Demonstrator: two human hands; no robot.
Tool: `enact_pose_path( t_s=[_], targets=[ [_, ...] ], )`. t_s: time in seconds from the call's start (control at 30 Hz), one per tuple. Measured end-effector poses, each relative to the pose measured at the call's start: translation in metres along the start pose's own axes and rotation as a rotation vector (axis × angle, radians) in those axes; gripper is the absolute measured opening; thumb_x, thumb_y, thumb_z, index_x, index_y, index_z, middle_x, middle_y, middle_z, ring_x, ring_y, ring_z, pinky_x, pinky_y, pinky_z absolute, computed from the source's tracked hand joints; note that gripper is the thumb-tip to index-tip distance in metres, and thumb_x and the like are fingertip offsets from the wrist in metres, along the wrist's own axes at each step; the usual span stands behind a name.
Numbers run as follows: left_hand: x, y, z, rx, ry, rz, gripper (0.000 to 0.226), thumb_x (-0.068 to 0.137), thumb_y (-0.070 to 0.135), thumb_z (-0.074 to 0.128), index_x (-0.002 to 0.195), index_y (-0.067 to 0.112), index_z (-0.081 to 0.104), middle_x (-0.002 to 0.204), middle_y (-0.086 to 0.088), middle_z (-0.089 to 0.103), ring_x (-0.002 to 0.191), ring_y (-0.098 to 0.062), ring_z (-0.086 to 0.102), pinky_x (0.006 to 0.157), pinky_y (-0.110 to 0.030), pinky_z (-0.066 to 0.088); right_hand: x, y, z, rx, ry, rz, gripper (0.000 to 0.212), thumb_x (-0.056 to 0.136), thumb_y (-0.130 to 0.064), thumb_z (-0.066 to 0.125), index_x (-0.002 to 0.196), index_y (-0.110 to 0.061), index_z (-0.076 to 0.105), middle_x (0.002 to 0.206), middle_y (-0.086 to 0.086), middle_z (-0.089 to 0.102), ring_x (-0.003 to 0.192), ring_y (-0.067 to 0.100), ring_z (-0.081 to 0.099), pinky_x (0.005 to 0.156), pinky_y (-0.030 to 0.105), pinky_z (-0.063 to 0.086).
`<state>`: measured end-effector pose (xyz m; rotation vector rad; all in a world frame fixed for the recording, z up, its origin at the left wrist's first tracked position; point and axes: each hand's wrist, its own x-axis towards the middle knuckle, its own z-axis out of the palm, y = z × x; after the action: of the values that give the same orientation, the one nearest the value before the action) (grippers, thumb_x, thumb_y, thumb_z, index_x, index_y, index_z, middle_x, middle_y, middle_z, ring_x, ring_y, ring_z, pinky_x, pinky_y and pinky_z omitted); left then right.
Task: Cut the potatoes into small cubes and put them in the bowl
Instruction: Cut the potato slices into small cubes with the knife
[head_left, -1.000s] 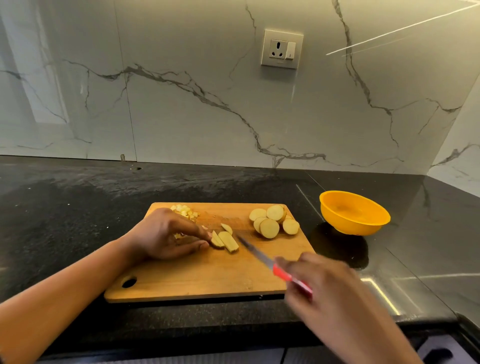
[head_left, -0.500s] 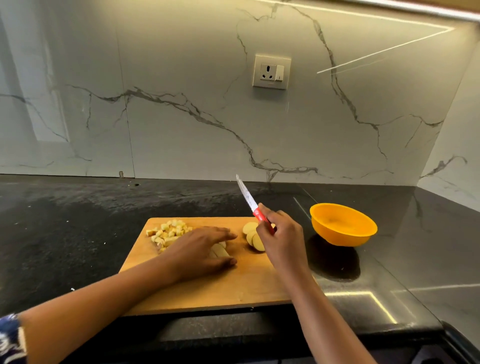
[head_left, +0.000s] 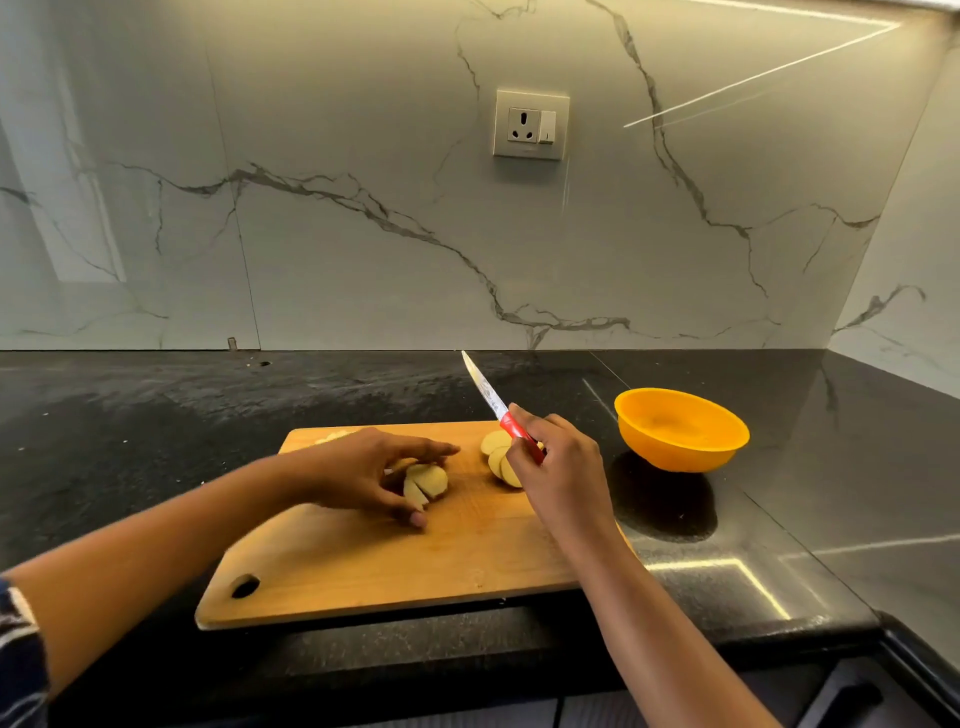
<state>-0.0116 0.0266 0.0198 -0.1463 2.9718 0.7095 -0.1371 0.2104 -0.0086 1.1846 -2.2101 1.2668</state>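
A wooden cutting board (head_left: 395, 561) lies on the black counter. My left hand (head_left: 363, 470) curls over a small stack of potato strips (head_left: 427, 482) near the board's middle, thumb and fingers around them. My right hand (head_left: 561, 475) grips a red-handled knife (head_left: 498, 408), blade raised and pointing up and away. Round potato slices (head_left: 497, 457) lie just left of that hand, partly hidden by it. A few small potato cubes (head_left: 332, 436) peek out behind my left hand. The orange bowl (head_left: 680, 428) stands to the right of the board.
The black stone counter (head_left: 130, 441) extends left and behind the board. A marble wall with a socket (head_left: 530, 124) rises at the back. The counter's front edge runs just below the board, with a corner at the right.
My left hand has gone from lying flat on the potato pieces to gathering them into a stack. The knife stays raised in my right hand. The view has shifted slightly.
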Motion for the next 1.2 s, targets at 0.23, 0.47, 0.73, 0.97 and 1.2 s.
enact_pose_path(
  t_s=[0.23, 0.47, 0.73, 0.97, 1.2],
  targets=[
    [0.010, -0.012, -0.014, -0.013, -0.043, 0.041, 0.054, 0.081, 0.032, 0.070, 0.128, 0.046, 0.045, 0.127, 0.030, 0.049, 0.115, 0.020, 0.038, 0.095, -0.001, 0.025, 0.000, 0.001, -0.001, -0.008, 0.004, 0.002, 0.043, 0.091, -0.019, 0.059, 0.134, -0.019, 0.052, 0.085, -0.004, 0.055, 0.069, 0.009, 0.050, 0.057, 0.014, 0.039],
    [0.000, -0.003, 0.009, 0.041, 0.219, -0.021, 0.051, 0.074, 0.054, 0.063, 0.120, 0.035, 0.056, 0.121, 0.017, 0.059, 0.103, 0.005, 0.052, 0.085, -0.003, 0.041, -0.003, -0.004, -0.004, -0.013, -0.019, 0.016, 0.042, 0.091, -0.019, 0.060, 0.132, -0.019, 0.055, 0.089, -0.008, 0.055, 0.073, 0.008, 0.053, 0.063, 0.014, 0.044],
    [-0.011, 0.021, 0.035, 0.299, 0.346, -0.262, 0.092, 0.075, 0.083, 0.031, 0.146, 0.026, 0.030, 0.149, 0.005, 0.037, 0.136, -0.012, 0.035, 0.113, -0.032, 0.023, -0.038, -0.024, -0.024, -0.240, -0.190, -0.027, 0.043, 0.096, -0.031, 0.048, 0.139, -0.031, 0.045, 0.105, -0.008, 0.056, 0.083, 0.004, 0.041, 0.069, 0.016, 0.033],
    [-0.029, 0.007, 0.043, 0.499, 0.212, -0.317, 0.137, 0.033, 0.089, -0.032, 0.150, 0.026, 0.000, 0.157, 0.004, -0.012, 0.137, -0.009, -0.024, 0.103, -0.043, -0.028, -0.057, -0.027, -0.025, -0.308, -0.237, -0.022, 0.044, 0.098, -0.033, 0.042, 0.142, -0.033, 0.040, 0.114, -0.010, 0.054, 0.099, 0.006, 0.053, 0.071, 0.017, 0.035],
    [-0.021, 0.008, 0.048, 0.469, 0.201, -0.287, 0.133, 0.035, 0.088, -0.033, 0.150, 0.026, -0.004, 0.155, 0.008, -0.018, 0.130, -0.006, -0.031, 0.096, -0.043, -0.034, -0.059, -0.038, -0.017, -0.307, -0.278, -0.049, 0.043, 0.099, -0.034, 0.041, 0.141, -0.031, 0.040, 0.121, -0.007, 0.053, 0.103, 0.009, 0.054, 0.080, 0.020, 0.044]
  ],
)
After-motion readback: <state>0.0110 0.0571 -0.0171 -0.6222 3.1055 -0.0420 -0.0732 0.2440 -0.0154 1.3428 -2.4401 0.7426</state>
